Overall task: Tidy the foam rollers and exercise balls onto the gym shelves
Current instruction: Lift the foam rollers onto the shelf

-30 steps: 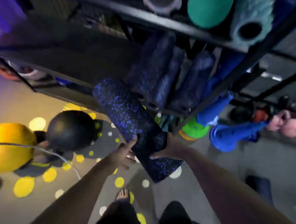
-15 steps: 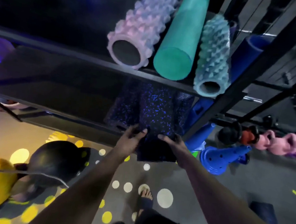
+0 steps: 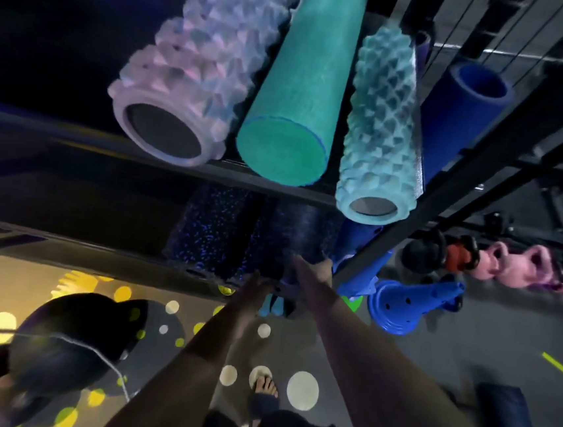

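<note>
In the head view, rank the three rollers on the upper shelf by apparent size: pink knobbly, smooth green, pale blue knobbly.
1. smooth green roller and pink knobbly roller: too alike to rank, and both reach the frame's top edge.
2. pale blue knobbly roller: clearly smallest.

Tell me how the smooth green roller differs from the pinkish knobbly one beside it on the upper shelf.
The green roller has a smooth skin; the pinkish roller is covered in knobs. The green roller's near end is solid; the pinkish roller's shows a dark centre. Both lie side by side on the upper shelf.
</note>
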